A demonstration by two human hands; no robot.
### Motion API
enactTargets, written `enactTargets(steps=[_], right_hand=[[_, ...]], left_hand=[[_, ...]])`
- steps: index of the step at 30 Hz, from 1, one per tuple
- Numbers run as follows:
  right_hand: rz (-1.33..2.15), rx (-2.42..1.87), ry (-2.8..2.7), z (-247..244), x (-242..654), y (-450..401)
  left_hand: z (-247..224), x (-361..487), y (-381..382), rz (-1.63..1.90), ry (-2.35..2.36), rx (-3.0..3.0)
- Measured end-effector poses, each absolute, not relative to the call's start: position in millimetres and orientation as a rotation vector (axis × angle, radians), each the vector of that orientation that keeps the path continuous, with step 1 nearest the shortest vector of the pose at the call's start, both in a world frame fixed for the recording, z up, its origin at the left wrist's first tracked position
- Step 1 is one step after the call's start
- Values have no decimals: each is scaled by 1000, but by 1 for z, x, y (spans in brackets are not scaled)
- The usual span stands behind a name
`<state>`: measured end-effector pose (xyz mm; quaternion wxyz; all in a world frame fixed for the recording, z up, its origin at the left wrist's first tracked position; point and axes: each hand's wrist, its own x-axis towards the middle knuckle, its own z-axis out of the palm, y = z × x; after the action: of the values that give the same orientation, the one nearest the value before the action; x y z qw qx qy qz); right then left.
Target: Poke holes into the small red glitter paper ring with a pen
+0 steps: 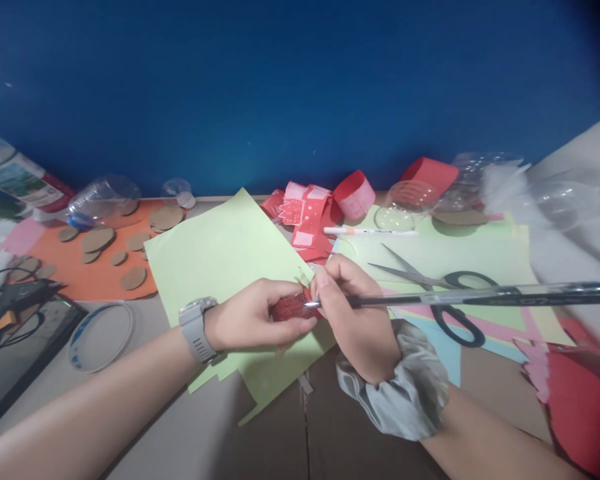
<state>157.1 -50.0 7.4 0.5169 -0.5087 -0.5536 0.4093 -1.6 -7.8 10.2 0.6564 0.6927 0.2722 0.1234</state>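
My left hand [260, 313], with a grey watch on its wrist, closes round a small red piece with a dark net-like pattern [289, 307]. Closed too is my right hand [355, 313], which holds a black pen [460, 295]. The pen lies sideways, its metal tip pointing left over the red piece. A narrow pale green strip [305, 275] shows by the right fingertips; whether they pinch it I cannot tell. Under both hands lie light green paper sheets [210, 253]. Open-bladed scissors [430, 283] rest on papers to the right.
Cardboard discs [99, 240] lie on orange paper [65, 267] at left, near a clear tape ring [103, 338]. Red paper shapes [313, 210], a white marker [370, 231] and clear plastic pieces [415, 198] sit along the blue wall [300, 93]. Red scraps [580, 407] lie at right.
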Motion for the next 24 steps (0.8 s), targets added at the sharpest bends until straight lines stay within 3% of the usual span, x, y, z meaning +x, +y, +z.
enactTargets(steps=[24], right_hand=[[1050,-1149,-1282,7,158,-49]], left_hand=[[14,-1,-8,273,632,1542]])
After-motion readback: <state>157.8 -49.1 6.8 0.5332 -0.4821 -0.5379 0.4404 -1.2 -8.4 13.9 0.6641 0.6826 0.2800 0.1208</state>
